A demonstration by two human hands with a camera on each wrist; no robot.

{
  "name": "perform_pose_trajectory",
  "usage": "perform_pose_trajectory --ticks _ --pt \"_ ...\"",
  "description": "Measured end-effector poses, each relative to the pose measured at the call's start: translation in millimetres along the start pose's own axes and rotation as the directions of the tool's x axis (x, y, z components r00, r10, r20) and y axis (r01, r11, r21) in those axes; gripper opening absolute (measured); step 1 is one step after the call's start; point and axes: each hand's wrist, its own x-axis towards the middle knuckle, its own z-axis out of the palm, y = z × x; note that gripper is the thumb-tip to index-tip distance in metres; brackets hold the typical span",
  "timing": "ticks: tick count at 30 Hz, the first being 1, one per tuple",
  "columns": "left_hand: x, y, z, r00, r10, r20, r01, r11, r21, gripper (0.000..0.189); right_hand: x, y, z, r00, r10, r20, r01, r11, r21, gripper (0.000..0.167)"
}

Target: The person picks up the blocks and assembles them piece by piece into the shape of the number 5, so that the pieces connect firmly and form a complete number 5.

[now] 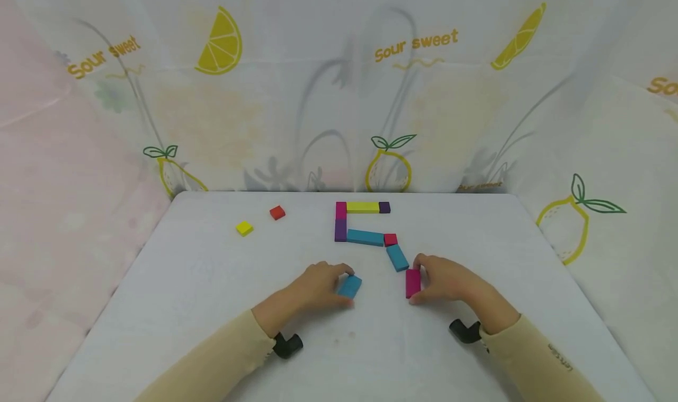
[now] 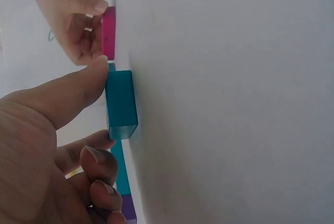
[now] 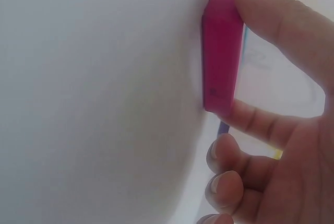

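Note:
Between its thumb and index finger, my left hand [image 1: 321, 288] pinches a short blue block [image 1: 350, 286]; in the left wrist view this blue block [image 2: 121, 101] shows its long side and one end. My right hand [image 1: 446, 279] holds a magenta block [image 1: 413, 283] by its two ends, just below the tip of a chain of blocks. That chain's last piece is a tilted blue block [image 1: 398, 258], under a small red block [image 1: 390, 239]. The right wrist view shows the magenta block [image 3: 222, 51] between thumb and index finger.
Further up the chain lie a long blue block [image 1: 365, 237], a purple block [image 1: 341, 230], another magenta block [image 1: 341, 210], a yellow block [image 1: 362, 208] and a dark purple block [image 1: 385, 207]. A loose yellow block [image 1: 244, 228] and red block [image 1: 278, 212] lie left on the white table [image 1: 175, 272].

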Motion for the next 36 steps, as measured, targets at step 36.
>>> perform_pose_trajectory --ticks 36 --pt "-5.7 12.0 0.6 0.997 0.061 0.04 -0.06 0.998 -0.024 0.059 -3.0 -16.5 5.8 0.999 -0.022 -0.031 0.021 0.999 -0.041 0.066"
